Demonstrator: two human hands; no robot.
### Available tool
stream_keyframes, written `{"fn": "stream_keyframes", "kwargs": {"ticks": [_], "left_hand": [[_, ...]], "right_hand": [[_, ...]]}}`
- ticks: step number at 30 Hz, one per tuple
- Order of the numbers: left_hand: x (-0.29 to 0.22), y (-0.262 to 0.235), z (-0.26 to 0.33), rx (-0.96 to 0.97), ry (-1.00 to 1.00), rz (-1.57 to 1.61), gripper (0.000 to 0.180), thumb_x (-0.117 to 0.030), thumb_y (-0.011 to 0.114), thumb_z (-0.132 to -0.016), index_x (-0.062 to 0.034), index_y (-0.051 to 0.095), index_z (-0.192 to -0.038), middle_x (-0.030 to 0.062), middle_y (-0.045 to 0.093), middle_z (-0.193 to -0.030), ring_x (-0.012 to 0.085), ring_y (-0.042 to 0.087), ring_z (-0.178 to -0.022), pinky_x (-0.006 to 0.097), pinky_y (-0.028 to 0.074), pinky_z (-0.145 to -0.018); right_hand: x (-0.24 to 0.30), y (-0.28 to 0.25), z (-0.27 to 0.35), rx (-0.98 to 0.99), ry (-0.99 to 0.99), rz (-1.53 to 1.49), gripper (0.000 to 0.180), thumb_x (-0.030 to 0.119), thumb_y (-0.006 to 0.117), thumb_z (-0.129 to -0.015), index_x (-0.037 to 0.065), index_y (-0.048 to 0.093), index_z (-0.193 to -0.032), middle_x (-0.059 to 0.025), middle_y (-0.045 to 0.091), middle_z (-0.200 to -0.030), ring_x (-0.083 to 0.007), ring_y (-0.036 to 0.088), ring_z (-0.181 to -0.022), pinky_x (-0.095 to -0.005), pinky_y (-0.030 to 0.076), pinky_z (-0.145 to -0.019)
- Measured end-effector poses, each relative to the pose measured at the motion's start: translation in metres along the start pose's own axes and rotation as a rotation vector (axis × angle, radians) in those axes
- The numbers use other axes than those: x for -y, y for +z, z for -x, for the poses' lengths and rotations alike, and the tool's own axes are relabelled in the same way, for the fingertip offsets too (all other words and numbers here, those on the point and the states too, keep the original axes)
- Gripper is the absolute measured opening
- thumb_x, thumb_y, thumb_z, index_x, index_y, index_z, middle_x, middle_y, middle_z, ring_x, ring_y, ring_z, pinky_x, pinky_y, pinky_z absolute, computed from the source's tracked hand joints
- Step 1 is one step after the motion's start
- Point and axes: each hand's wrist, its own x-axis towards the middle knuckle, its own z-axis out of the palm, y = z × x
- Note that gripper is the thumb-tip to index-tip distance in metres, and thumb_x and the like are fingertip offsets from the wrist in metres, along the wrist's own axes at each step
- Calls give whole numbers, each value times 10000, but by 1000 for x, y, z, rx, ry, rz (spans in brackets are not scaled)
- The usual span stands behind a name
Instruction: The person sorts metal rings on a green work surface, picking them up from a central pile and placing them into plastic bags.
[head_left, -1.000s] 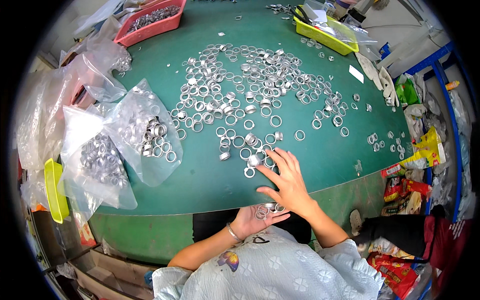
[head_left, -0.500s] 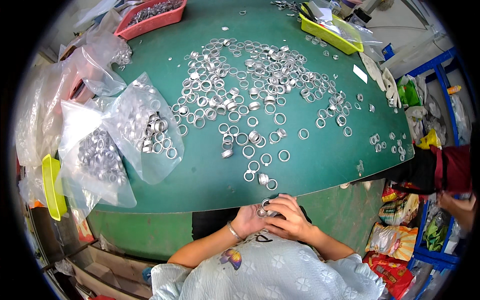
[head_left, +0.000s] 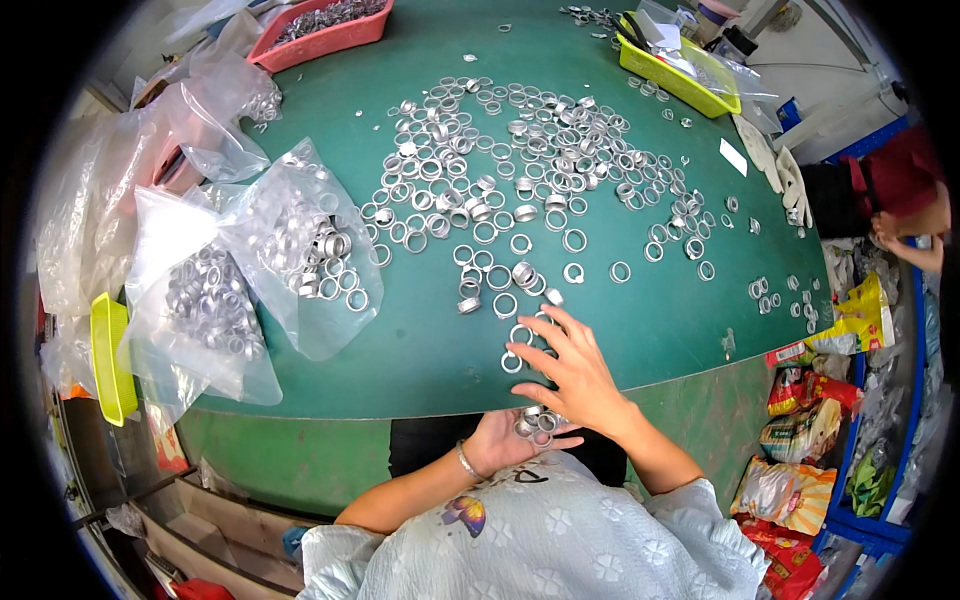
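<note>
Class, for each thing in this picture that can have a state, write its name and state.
Left hand: open, palm up, bearing rings
Right hand: open, fingers spread above the table
Table rings: loose, scattered, some heaped
Clear bag nearest the left edge of the table: part-filled with rings
Red tray: filled with metal pieces
Gloves: unworn

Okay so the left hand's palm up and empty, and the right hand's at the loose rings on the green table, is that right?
Not quite: the left hand isn't empty. The head view shows several rings in its palm. The right hand is indeed at the loose rings on the green table.
</note>
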Motion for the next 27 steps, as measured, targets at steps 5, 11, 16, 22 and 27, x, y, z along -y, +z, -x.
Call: {"fn": "stream_keyframes", "kwargs": {"ticks": [5,11,16,22,27], "left_hand": [[-2,-5,3,117,38,43,547,-511,369,-952,-119,492,-1314,137,516,-1323,340,496,-1212,616,334,-1041],[-1,-35,-6,72,31,133,424,-432,334,-985,-129,543,-1195,92,600,-1141,230,579,-1059,500,467,-901],[-2,-21,6,-205,11,-95,508,-469,364,-970,-150,411,-1363,143,437,-1369,315,470,-1244,511,419,-1002],[-3,-57,0,198,-21,176,460,-398,360,-987,-96,443,-1323,171,479,-1321,320,493,-1210,502,417,-1008],[-3,-35,-5,-32,-26,-53,543,-398,339,-992,16,399,-1338,190,458,-1351,301,528,-1169,458,461,-975]], "right_hand": [[5,0,18,-5,-54,-62,271,167,743,-724,92,656,-969,-73,551,-1237,-337,430,-1245,-452,381,-930],[10,11,49,-71,-134,-169,203,129,751,-696,69,657,-866,-80,587,-1173,-345,479,-1204,-476,395,-936],[23,12,50,-65,-108,-130,513,192,756,-683,175,625,-1179,-78,519,-1303,-337,469,-1228,-533,373,-960],[11,29,56,-7,-259,-14,354,205,722,-725,142,660,-1068,-32,578,-1265,-297,493,-1228,-529,345,-993],[9,29,63,-20,-348,-201,355,124,717,-712,66,667,-1058,-113,608,-1217,-304,546,-1176,-473,400,-967]]}}
